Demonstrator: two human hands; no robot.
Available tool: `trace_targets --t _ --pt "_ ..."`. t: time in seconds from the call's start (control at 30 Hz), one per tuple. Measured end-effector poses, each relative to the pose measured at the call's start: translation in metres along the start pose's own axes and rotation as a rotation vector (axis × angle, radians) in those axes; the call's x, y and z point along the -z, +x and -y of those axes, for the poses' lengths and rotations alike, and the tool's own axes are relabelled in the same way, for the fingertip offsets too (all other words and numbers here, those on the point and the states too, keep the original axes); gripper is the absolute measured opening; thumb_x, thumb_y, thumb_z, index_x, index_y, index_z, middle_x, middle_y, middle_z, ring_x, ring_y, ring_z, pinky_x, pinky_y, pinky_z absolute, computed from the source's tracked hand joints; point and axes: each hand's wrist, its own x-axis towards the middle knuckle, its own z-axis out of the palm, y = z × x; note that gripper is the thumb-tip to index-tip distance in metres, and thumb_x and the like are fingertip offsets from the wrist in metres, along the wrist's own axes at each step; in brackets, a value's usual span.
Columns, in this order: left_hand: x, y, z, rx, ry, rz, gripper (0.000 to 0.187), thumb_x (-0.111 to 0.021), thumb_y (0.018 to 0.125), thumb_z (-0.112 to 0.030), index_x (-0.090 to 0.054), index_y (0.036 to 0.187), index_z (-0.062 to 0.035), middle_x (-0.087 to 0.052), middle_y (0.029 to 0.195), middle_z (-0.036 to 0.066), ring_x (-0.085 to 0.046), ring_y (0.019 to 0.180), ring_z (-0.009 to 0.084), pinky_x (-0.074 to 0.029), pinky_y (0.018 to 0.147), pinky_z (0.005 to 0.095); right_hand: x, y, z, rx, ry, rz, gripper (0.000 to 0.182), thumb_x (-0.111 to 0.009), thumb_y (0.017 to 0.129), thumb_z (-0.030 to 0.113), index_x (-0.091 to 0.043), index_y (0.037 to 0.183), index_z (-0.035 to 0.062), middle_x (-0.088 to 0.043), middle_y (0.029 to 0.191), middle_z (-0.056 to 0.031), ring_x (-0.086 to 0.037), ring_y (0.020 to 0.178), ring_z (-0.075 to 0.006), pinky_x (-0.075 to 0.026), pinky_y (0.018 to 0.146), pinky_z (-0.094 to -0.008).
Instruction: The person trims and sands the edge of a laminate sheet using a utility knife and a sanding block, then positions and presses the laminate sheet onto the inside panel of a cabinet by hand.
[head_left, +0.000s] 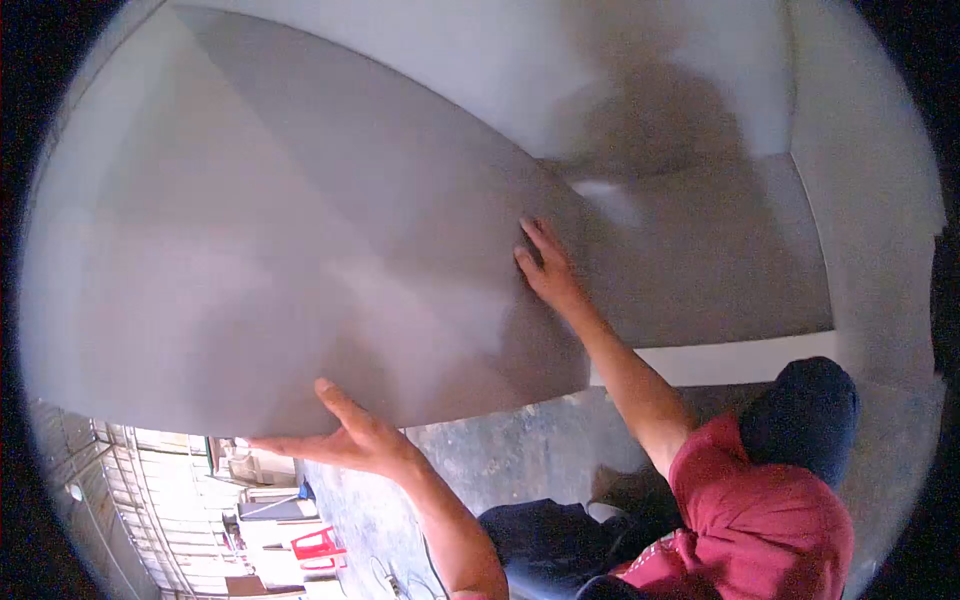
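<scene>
Supporting the lower edge of the large grey flat sheet panel [300, 250], the left hand [345, 440] is spread wide: fingers extended along the edge, thumb raised against the panel face. It closes on nothing and bears the panel on the open palm. The right hand is not in view.

The panel lies directly above and beyond the left hand, tilted, and fills most of the view.

Further up and to the right of the left hand, a co-worker's hand [548, 268] presses flat on the panel face, fingers straight and together. Its arm leads down to a person in a red shirt [760, 520] and a dark cap [805, 415].

Beyond the co-worker's hand, the pale plastered wall surface [860, 150] stands behind the panel's far edge.

Status, as judged: the panel is lifted and steadied by two people. No fastener, clamp or prop is visible, so it appears to rest on hands alone. Final seating and fixing appear not yet done.

Below the left hand, well apart, a red plastic chair [318, 545] stands at ground level.
</scene>
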Motion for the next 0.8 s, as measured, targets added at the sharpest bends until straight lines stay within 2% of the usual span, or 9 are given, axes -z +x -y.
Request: trace_targets --t 0.13,0.27,0.33,0.4,0.53,0.7,0.8 --pt "-0.001 -0.005 0.006 -0.004 0.052 0.007 0.093 -0.067 0.097 -0.027 -0.004 0.158 0.0048 -0.018 0.159 0.032 -0.030 0.146 0.0406 -0.035 0.115 0.0493 -0.007 0.022 0.046 0.124 0.085 0.003 0.066 -0.065 0.095 0.044 -0.044 0.151 0.0176 -0.035 0.157 -0.0249 -0.035 0.144 -0.0446 -0.029 0.119 -0.0516" --pt "-0.002 -0.003 0.006 0.017 -0.025 -0.006 0.093 -0.067 0.097 -0.025 -0.004 0.158 0.0041 -0.017 0.159 0.032 -0.029 0.146 0.0400 -0.033 0.116 0.0500 0.001 0.079 0.123 0.102 0.019 0.098 0.074 -0.064 0.092 0.057 -0.041 0.153 0.0210 -0.031 0.159 -0.0242 -0.030 0.145 -0.0480 -0.028 0.119 -0.0539" --pt "-0.003 -0.002 0.003 0.029 -0.055 -0.007 0.094 -0.069 0.094 -0.027 -0.008 0.159 0.0014 -0.015 0.162 0.029 -0.028 0.146 0.0394 -0.028 0.119 0.0499 0.001 0.097 0.139 0.087 0.013 0.149 0.078 -0.063 0.090 0.061 -0.039 0.154 0.0223 -0.029 0.161 -0.0235 -0.027 0.146 -0.0496 -0.027 0.119 -0.0551" --pt "-0.003 -0.001 0.006 0.016 -0.050 -0.012 0.094 -0.070 0.094 -0.026 -0.007 0.159 0.0013 -0.015 0.162 0.029 -0.028 0.146 0.0392 -0.028 0.118 0.0499 -0.002 0.109 0.148 0.041 -0.039 0.222 0.085 -0.061 0.088 0.068 -0.034 0.157 0.0251 -0.023 0.163 -0.0235 -0.022 0.147 -0.0520 -0.024 0.119 -0.0575" --pt "-0.004 -0.001 0.008 0.027 -0.098 -0.009 0.095 -0.070 0.094 -0.028 -0.007 0.159 0.0012 -0.016 0.162 0.028 -0.028 0.146 0.0387 -0.029 0.118 0.0502 -0.001 0.113 0.147 0.044 0.008 0.249 0.088 -0.060 0.088 0.069 -0.030 0.158 0.0254 -0.020 0.163 -0.0252 -0.020 0.147 -0.0537 -0.021 0.120 -0.0591" --pt "-0.002 0.001 0.008 0.055 -0.080 0.005 0.095 -0.070 0.094 -0.028 -0.008 0.159 0.0005 -0.017 0.162 0.028 -0.028 0.146 0.0384 -0.029 0.118 0.0505 -0.015 0.110 0.141 0.139 0.003 0.159 0.087 -0.060 0.089 0.068 -0.030 0.158 0.0249 -0.018 0.163 -0.0270 -0.019 0.147 -0.0551 -0.020 0.121 -0.0587" --pt "0.000 0.001 0.008 0.035 -0.087 0.016 0.096 -0.071 0.093 -0.029 -0.008 0.160 -0.0001 -0.016 0.162 0.028 -0.029 0.146 0.0387 -0.028 0.118 0.0506 -0.012 0.098 0.138 0.088 -0.040 0.204 0.090 -0.061 0.088 0.069 -0.028 0.159 0.0249 -0.015 0.163 -0.0274 -0.019 0.148 -0.0530 -0.020 0.121 -0.0579"
